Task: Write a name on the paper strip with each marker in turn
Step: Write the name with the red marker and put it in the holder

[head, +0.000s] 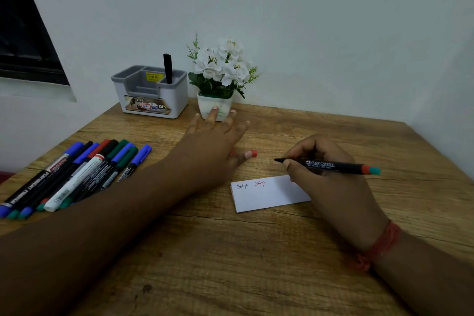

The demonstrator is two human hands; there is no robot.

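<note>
Cap (252,153) touched by spread left hand (215,136); uncapped marker (331,165) gripped in right hand (315,161). Cap best pushed on squarely before next marker (139,159) is picked.

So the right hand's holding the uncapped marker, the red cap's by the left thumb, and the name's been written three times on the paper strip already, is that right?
Not quite: the head view shows the name only twice on the paper strip, once in black and once in red. The rest stands: the right hand grips the uncapped marker, and the red cap lies by the left hand at its thumb.
</note>
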